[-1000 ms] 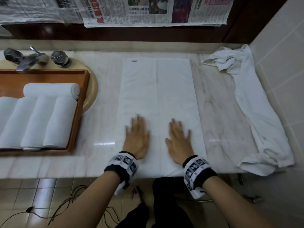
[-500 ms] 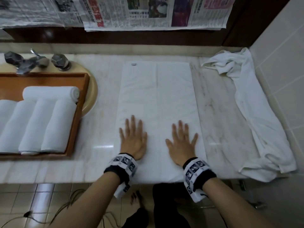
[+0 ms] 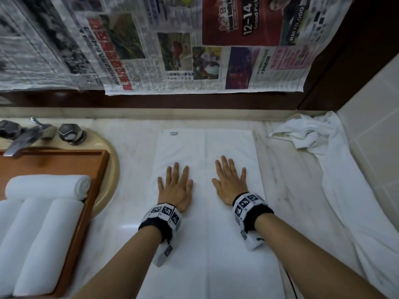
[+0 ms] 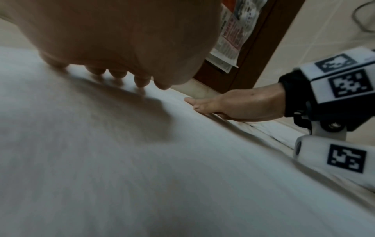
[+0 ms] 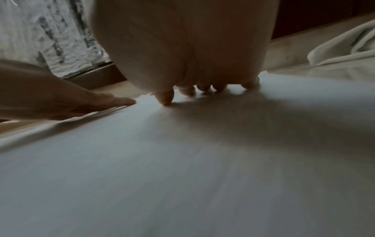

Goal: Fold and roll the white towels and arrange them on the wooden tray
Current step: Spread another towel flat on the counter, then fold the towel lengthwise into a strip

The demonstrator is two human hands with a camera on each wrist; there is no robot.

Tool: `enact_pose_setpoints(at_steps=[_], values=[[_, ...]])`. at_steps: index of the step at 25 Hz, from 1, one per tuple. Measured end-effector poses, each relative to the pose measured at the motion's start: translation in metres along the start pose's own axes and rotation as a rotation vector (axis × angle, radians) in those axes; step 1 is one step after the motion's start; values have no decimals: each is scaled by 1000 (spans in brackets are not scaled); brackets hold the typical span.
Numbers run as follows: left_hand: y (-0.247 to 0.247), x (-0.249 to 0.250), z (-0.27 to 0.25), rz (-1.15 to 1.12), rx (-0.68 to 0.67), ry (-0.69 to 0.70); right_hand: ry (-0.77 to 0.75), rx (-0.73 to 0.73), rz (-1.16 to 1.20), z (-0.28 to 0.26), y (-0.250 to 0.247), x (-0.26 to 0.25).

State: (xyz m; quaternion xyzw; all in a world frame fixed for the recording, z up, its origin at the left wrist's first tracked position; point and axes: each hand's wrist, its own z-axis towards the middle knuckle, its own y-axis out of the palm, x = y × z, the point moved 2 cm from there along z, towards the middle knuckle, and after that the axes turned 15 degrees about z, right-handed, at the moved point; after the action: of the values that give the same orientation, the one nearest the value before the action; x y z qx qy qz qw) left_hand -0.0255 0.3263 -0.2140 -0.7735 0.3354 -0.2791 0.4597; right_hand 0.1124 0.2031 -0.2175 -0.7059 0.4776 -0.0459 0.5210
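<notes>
White cotton lies flat under both my palms: the folded towel (image 3: 207, 190) is spread lengthwise on the marble counter (image 3: 287, 190), running from the back wall toward me and past the near edge. My left hand (image 3: 173, 188) and right hand (image 3: 230, 184) rest side by side on it, apart from each other, fingers straight and a little spread, pressing down and gripping nothing. The wrist views show the same: fingertips touching cloth, palms low.

I judge it soft, light and limp, with no stiffness of its own, so it will sag or lose its fold if I lift it from the middle. It looks likely to slide on the polished stone. For rolling I would take one short end with both hands, fingers spread across the width, and keep the roll tight.

Counting: one towel under my hands, one crumpled towel (image 3: 336, 180) heaped along the right wall, and four rolled towels (image 3: 43, 234) visible in the wooden tray (image 3: 95, 190) on my left, three side by side and one laid crosswise behind them. More may sit beyond the frame's left edge.
</notes>
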Motion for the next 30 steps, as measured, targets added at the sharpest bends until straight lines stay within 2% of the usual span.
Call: enact_pose_setpoints(at_steps=[4,8,10,14,19,21,22,23,24,25,26,29,30], values=[[-20,-21,37,10,28,-91,35,31,-36,52,-47,23],[-23,-28,50,25,44,-111,123,190,-100,96,-102,50],[-22,-29,55,-9,60,-128,128,251,-131,105,-123,57],[-22,-36,63,-37,103,-123,57,252,-138,107,-147,60],[-31,-34,62,-61,86,-138,-15,205,62,87,-165,32],[-41,-30,55,-121,50,-147,-15,133,278,72,-167,7],[-47,-26,48,-198,86,-163,-10,89,438,65,-166,-9],[-53,-18,40,-287,177,-153,-9,48,591,59,-165,-24],[-60,-6,30,-377,284,-114,-14,12,716,53,-165,-40],[-64,9,20,-463,325,-50,-23,-15,797,51,-165,-53],[-68,25,10,-536,288,24,-42,-28,841,49,-167,-65],[-64,68,-15,-655,-66,119,-51,-43,947,47,-169,-83],[-61,75,-20,-646,-132,143,-37,-40,969,48,-169,-85]])
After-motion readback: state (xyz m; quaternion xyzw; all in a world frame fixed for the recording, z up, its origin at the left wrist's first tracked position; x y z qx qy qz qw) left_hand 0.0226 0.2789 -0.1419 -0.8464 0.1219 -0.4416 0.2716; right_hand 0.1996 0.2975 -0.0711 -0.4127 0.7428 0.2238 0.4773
